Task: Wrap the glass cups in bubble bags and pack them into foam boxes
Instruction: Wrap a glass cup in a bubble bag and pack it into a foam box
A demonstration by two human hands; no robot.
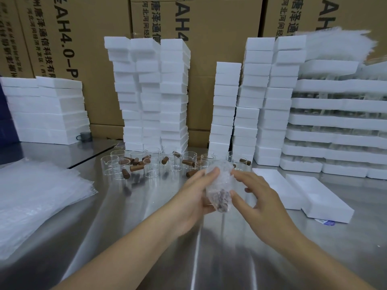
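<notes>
A glass cup wrapped in a bubble bag is held above the steel table, its brown wooden handle showing through the bag's lower end. My left hand grips the bundle from the left with its fingers curled round it. My right hand is at its right side, thumb and fingertips touching the wrap with the fingers spread. Several bare glass cups with brown wooden handles stand and lie behind the hands. Two foam boxes lie flat on the table to the right.
A stack of flat bubble bags lies at the left on the steel table. Tall piles of white foam boxes stand behind the cups, with more at the left and right, in front of cardboard cartons.
</notes>
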